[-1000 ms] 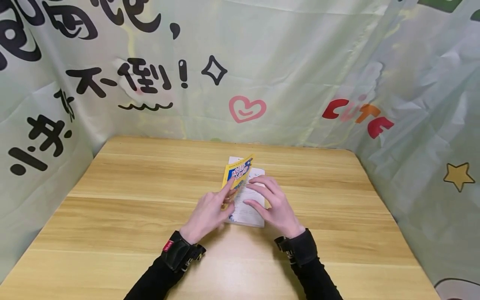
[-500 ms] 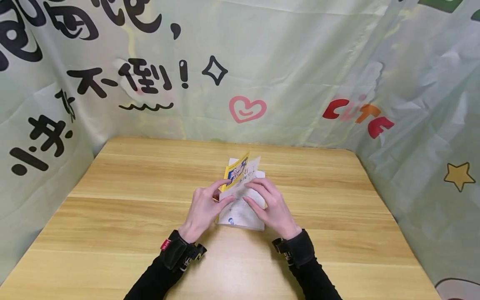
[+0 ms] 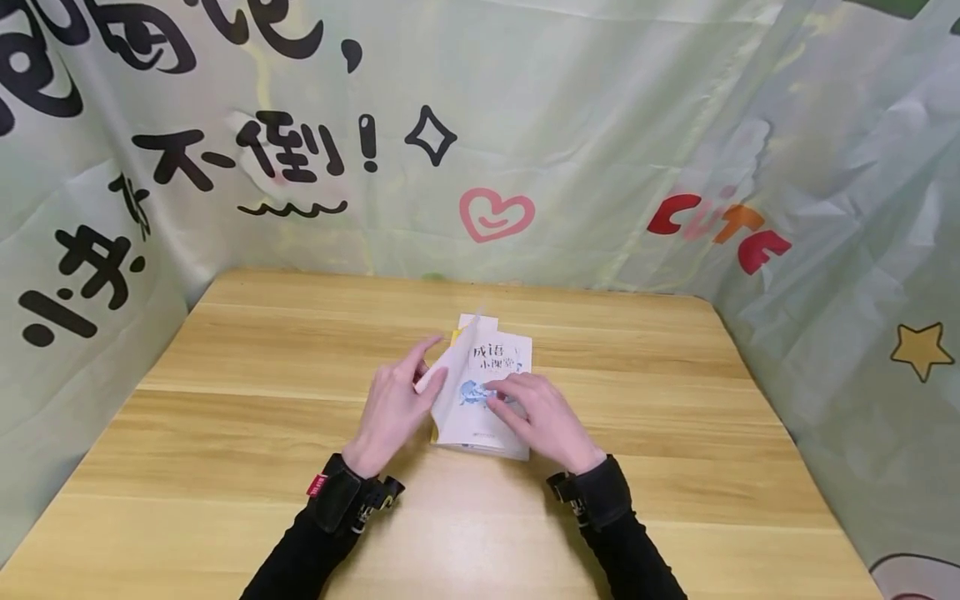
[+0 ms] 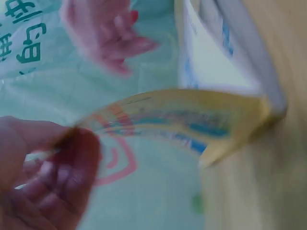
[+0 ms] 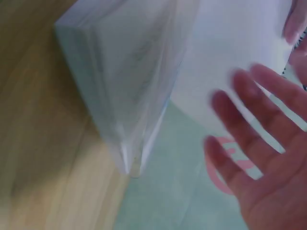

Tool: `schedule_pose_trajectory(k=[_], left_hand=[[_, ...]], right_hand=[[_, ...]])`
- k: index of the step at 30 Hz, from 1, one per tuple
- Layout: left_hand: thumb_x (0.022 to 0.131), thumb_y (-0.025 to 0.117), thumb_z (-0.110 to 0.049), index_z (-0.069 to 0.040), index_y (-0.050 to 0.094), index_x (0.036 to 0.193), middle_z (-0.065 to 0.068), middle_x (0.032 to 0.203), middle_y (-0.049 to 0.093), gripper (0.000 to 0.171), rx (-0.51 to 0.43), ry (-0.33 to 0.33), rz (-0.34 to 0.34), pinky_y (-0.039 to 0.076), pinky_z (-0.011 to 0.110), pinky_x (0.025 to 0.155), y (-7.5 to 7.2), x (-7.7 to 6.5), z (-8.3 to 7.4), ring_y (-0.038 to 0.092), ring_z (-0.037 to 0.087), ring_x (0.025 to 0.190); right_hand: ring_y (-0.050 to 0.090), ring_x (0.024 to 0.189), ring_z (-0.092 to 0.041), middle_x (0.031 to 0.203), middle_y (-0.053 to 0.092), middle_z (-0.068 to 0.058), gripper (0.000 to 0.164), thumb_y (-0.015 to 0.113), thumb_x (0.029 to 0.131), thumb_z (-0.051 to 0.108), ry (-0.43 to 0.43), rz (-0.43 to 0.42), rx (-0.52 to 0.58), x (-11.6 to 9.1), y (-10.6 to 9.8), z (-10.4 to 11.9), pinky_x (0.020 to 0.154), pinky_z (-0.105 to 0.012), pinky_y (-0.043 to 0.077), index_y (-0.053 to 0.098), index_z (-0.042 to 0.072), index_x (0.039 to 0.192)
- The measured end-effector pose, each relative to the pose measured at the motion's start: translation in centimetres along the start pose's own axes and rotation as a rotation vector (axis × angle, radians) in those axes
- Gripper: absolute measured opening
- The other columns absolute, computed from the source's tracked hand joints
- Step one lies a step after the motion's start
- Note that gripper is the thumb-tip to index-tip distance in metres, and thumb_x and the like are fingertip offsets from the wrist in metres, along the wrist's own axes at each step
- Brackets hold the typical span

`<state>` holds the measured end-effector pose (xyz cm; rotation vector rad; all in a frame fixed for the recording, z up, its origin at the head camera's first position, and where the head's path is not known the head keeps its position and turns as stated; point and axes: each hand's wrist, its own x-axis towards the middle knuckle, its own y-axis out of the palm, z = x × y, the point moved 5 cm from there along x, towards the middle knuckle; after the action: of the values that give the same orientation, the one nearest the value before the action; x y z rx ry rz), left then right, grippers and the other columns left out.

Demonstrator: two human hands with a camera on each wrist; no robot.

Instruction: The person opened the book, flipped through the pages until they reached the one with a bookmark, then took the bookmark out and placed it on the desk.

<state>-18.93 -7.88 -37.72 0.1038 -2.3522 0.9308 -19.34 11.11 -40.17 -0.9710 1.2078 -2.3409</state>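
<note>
A small paperback book (image 3: pixel 491 417) lies on the wooden table, showing a white title page with blue drawing and dark characters. Its cover and a leaf curl up along the left side. My left hand (image 3: pixel 390 408) pinches that lifted edge between thumb and fingers. In the left wrist view, the yellow cover (image 4: pixel 192 110) bends from the spine to the left fingertips (image 4: pixel 86 143). Over the right half of the page is my right hand (image 3: pixel 543 412), its fingers loosely bent. The right wrist view shows the right hand (image 5: pixel 268 139) with fingers spread and nothing between them.
A white paper edge (image 3: pixel 480 320) sticks out behind the book's top. The wooden table (image 3: pixel 262 400) extends on all sides of the book. A printed pale green cloth (image 3: pixel 585 150) hangs behind the table and along both sides.
The yellow cover and a leaf have swung leftward, uncovering the title page. My left hand has moved slightly left with them; my right hand has lowered a little over the page.
</note>
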Motion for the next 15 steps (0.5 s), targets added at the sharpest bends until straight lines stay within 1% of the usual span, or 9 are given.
schedule_pose_trajectory(k=[2, 3, 4, 6, 7, 8, 10, 13, 15], left_hand=[[0.081, 0.070, -0.002, -0.007, 0.055, 0.134, 0.011, 0.092, 0.067, 0.056, 0.174, 0.048, -0.010, 0.052, 0.033, 0.052, -0.5, 0.1, -0.1, 0.059, 0.019, 0.066], [0.078, 0.069, 0.002, -0.009, 0.053, 0.136, 0.014, 0.108, 0.065, 0.061, 0.262, 0.067, -0.008, 0.055, 0.040, 0.066, -0.7, 0.2, -0.1, 0.062, 0.024, 0.083], [0.076, 0.069, 0.005, -0.011, 0.053, 0.137, 0.017, 0.123, 0.060, 0.065, 0.344, 0.078, 0.002, 0.053, 0.047, 0.082, -0.8, 0.2, 0.0, 0.059, 0.030, 0.102], [0.071, 0.069, 0.010, -0.012, 0.055, 0.136, 0.018, 0.144, 0.043, 0.070, 0.474, 0.094, 0.047, 0.031, 0.060, 0.105, -0.8, 0.1, 0.2, 0.035, 0.038, 0.132], [0.068, 0.070, 0.011, -0.013, 0.056, 0.135, 0.017, 0.149, 0.038, 0.073, 0.516, 0.093, 0.095, 0.019, 0.063, 0.110, -0.5, 0.0, 0.5, 0.025, 0.039, 0.137], [0.066, 0.070, 0.012, -0.013, 0.056, 0.135, 0.017, 0.151, 0.034, 0.075, 0.537, 0.090, 0.155, 0.013, 0.063, 0.112, -0.2, -0.1, 0.8, 0.019, 0.038, 0.140], [0.064, 0.072, 0.013, -0.012, 0.056, 0.135, 0.015, 0.153, 0.031, 0.076, 0.552, 0.093, 0.302, 0.008, 0.061, 0.113, 0.9, -0.6, 1.3, 0.017, 0.036, 0.141], [0.069, 0.067, 0.016, -0.008, 0.054, 0.137, 0.014, 0.152, 0.034, 0.073, 0.490, 0.091, 0.547, 0.014, 0.060, 0.113, 2.9, -1.8, 2.0, 0.021, 0.035, 0.140], [0.074, 0.061, 0.016, -0.004, 0.051, 0.138, 0.015, 0.151, 0.035, 0.068, 0.435, 0.065, 0.662, 0.021, 0.061, 0.110, 4.0, -2.6, 2.3, 0.024, 0.035, 0.139]], right_hand=[[0.060, 0.098, -0.017, 0.108, 0.069, -0.006, 0.033, 0.066, 0.090, 0.025, 0.030, 0.130, -0.009, -0.2, 0.8, -0.3, 0.089, -0.041, 0.051, 0.068, 0.005, 0.116], [0.058, 0.106, -0.020, 0.117, 0.066, -0.009, 0.039, 0.068, 0.088, 0.028, 0.039, 0.193, -0.008, -0.4, 1.2, -0.4, 0.093, -0.042, 0.049, 0.066, 0.005, 0.120], [0.053, 0.115, -0.023, 0.126, 0.062, -0.011, 0.046, 0.071, 0.085, 0.030, 0.045, 0.253, -0.002, -0.6, 1.6, -0.5, 0.099, -0.044, 0.045, 0.064, 0.005, 0.123], [0.041, 0.130, -0.029, 0.140, 0.051, -0.014, 0.060, 0.075, 0.079, 0.035, 0.055, 0.350, 0.008, -0.9, 2.2, -0.6, 0.107, -0.048, 0.035, 0.060, 0.005, 0.129], [0.036, 0.133, -0.031, 0.144, 0.046, -0.015, 0.066, 0.077, 0.076, 0.036, 0.057, 0.387, 0.012, -1.1, 2.4, -0.7, 0.109, -0.050, 0.031, 0.058, 0.005, 0.131], [0.031, 0.136, -0.033, 0.147, 0.042, -0.015, 0.070, 0.079, 0.074, 0.037, 0.065, 0.414, 0.014, -1.2, 2.5, -0.7, 0.111, -0.052, 0.028, 0.057, 0.005, 0.133], [0.027, 0.138, -0.035, 0.150, 0.037, -0.016, 0.075, 0.081, 0.071, 0.036, 0.086, 0.447, 0.006, -1.4, 2.7, -0.9, 0.111, -0.054, 0.026, 0.055, 0.006, 0.135], [0.028, 0.137, -0.036, 0.149, 0.037, -0.017, 0.075, 0.082, 0.069, 0.030, 0.103, 0.465, -0.011, -1.6, 2.9, -1.1, 0.110, -0.055, 0.027, 0.055, 0.005, 0.135], [0.030, 0.136, -0.036, 0.148, 0.039, -0.017, 0.073, 0.083, 0.070, 0.026, 0.111, 0.471, -0.010, -1.6, 3.0, -1.3, 0.110, -0.054, 0.029, 0.056, 0.004, 0.134]])
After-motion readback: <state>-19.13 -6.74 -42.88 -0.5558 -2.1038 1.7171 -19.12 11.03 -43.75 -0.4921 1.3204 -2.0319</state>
